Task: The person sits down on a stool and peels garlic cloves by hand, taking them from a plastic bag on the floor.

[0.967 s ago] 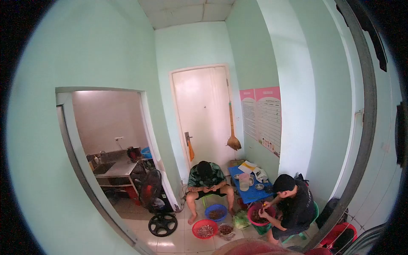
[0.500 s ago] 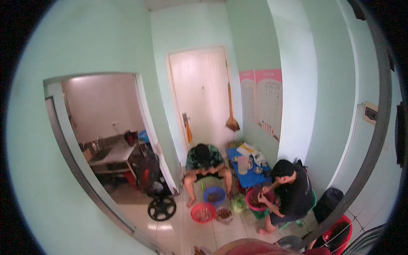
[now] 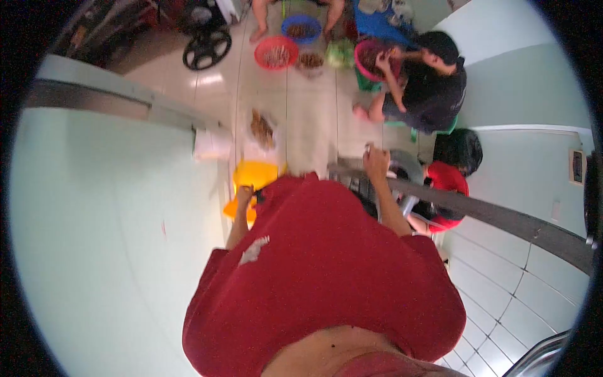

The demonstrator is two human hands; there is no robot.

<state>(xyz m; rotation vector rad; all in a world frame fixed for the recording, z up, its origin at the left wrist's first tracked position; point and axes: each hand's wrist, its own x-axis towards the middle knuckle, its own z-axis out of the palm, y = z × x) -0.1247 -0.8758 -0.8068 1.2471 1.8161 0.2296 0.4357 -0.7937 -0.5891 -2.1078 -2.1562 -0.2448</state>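
Observation:
Below me, both forearms reach out past my red shirt [image 3: 326, 251]. My left hand [image 3: 244, 195] is beside a yellow object [image 3: 256, 173] low on the left; its fingers look curled, with a small dark thing [image 3: 258, 196] at them that is too blurred to name. Farther right, my right hand [image 3: 376, 162] is over the inner end of a dark frame bar [image 3: 440, 201]. Its fingers are bent inward, and I cannot make out anything in them. Just beyond that hand sits a grey round container [image 3: 407, 166].
A seated person in black [image 3: 433, 85] handles contents of a pink basin [image 3: 369, 60]. Another person's legs flank a blue basin [image 3: 301, 29]. On the floor are a red basin [image 3: 276, 53], green vegetables [image 3: 340, 54], a bag with brown pieces [image 3: 261, 131] and a red tub [image 3: 447, 179].
My view has tipped down sharply. My shirt and both hands have come into sight, while the door, broom and wall chart have left the view.

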